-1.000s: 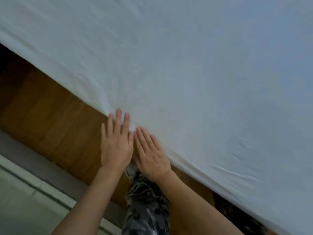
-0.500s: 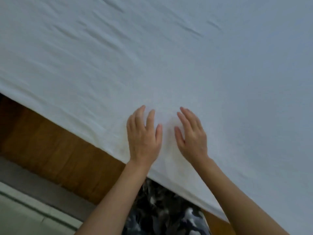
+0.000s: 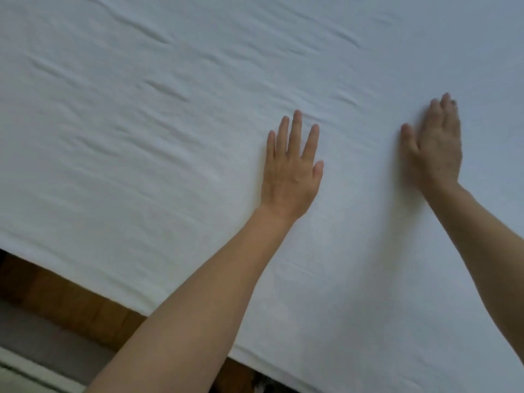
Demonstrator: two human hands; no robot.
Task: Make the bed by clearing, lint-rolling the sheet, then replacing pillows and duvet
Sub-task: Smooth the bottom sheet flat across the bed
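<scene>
At the far left, low in the view, a strip of pale floor [image 3: 25, 375] runs along the bottom corner, with a grey band [image 3: 42, 336] above it. Next to that comes the brown wooden bed frame [image 3: 65, 296], which shows below the hanging edge of the sheet.

The white sheet [image 3: 170, 137] fills nearly the whole view. Its left and upper parts carry many shallow creases that run slantwise; the part near the right looks flatter. Its lower edge slants down from left to right over the frame.

Toward the middle, the left hand [image 3: 292, 171] lies palm down on the sheet, fingers straight and slightly spread, thumb out to the side. Its bare forearm crosses over the sheet's edge and hides part of the frame beneath it.

Well apart to the right, the right hand [image 3: 436, 143] also lies flat on the sheet, fingers straight and close together, slightly blurred. Its forearm leaves the view at the right edge.

At the bottom edge, between the arms, a small patch of dark patterned cloth [image 3: 262, 385] peeks out under the sheet.
</scene>
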